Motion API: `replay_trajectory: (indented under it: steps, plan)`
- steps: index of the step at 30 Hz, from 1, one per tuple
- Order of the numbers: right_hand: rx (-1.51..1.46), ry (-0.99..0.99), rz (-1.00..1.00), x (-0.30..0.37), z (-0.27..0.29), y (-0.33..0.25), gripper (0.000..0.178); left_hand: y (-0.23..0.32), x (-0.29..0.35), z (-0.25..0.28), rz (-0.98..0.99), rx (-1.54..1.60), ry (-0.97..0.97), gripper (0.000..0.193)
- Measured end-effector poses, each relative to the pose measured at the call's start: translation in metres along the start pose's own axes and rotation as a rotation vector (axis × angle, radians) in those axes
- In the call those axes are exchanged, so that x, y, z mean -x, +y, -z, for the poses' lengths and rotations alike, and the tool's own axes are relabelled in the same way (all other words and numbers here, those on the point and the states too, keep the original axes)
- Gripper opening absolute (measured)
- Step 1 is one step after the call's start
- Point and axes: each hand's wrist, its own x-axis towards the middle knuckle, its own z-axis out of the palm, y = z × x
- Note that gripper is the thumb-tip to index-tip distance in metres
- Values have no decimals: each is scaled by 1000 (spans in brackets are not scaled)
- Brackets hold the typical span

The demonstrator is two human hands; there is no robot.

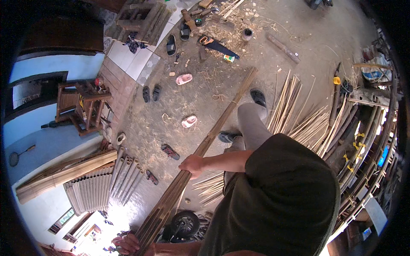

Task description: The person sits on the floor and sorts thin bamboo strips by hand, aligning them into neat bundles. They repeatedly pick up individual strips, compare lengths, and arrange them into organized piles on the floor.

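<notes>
Cannot see the near end of the brown bamboo strips (176, 187), cut off by the near edge. Cannot make out the palm of the left hand (125, 244), hidden behind the strips, nor tell how tightly closed; find the fingers blurred against the glare (121, 213). Lose part of the right hand (193, 165) beneath the strips. Lose the right ends of the pale sticks (209, 187) behind the near leg (229, 181). Cannot identify the dark object (318, 3) at far right, cut off by the far edge, nor the contents of the small cup (247, 35).
</notes>
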Motion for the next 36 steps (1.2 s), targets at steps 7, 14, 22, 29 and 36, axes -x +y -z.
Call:
replay_trajectory:
  steps: [7, 14, 22, 29, 36]
  plan:
    - [-130, -5, 25, -7, 37, 19, 38, -65, -6, -56, 68, -125, 87, 35]
    - [247, -228, -159, 18, 99, 88, 56, -164, 12, -133, 234, -454, 410, 41]
    - [338, -572, 230, -43, 267, 76, 17, -468, -111, -459, 632, -974, -250, 29]
    - [1243, -266, -201, 35, 426, 177, 9, -542, 7, -620, 314, -618, -754, 65]
    - [1310, -563, -240, 117, 501, 115, 19, -579, 90, -410, 732, -359, -161, 40]
